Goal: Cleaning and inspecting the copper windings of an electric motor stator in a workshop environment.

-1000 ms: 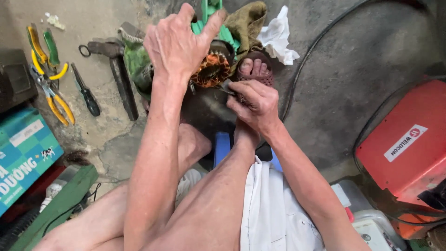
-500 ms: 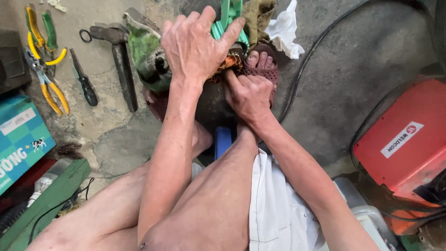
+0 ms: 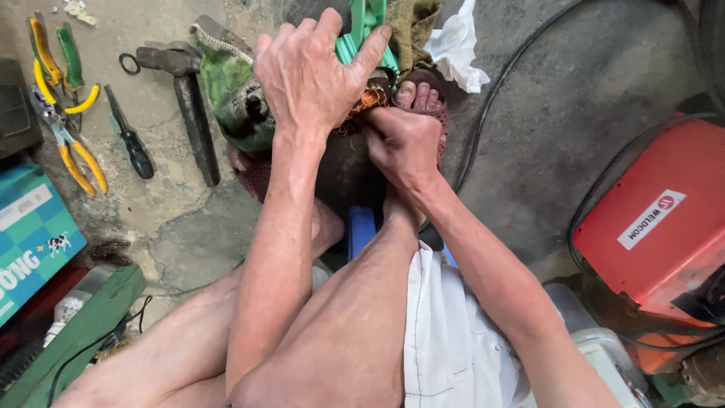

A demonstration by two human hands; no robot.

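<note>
two hands: left hand [image 3: 310, 72], right hand [image 3: 404, 140]; two pliers [image 3: 57, 57] [image 3: 72, 147]; one hammer [image 3: 189, 98]; one screwdriver [image 3: 130, 143]; one red machine [image 3: 649, 227]

Hammer [image 3: 189, 106], screwdriver [image 3: 130, 142], yellow-handled pliers [image 3: 72, 147] lie left on concrete; red machine [image 3: 649, 219] right; white rag [image 3: 455, 47] top.

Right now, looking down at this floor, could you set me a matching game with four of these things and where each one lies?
Things:
1. hammer
2. white rag
3. red machine
4. yellow-handled pliers

Places:
A. far right, ringed by cable
B. far left, beside the dark screwdriver
C. top, right of the green part
D. just left of the left hand

Pairs: 1-D, 2-C, 3-A, 4-B
</note>
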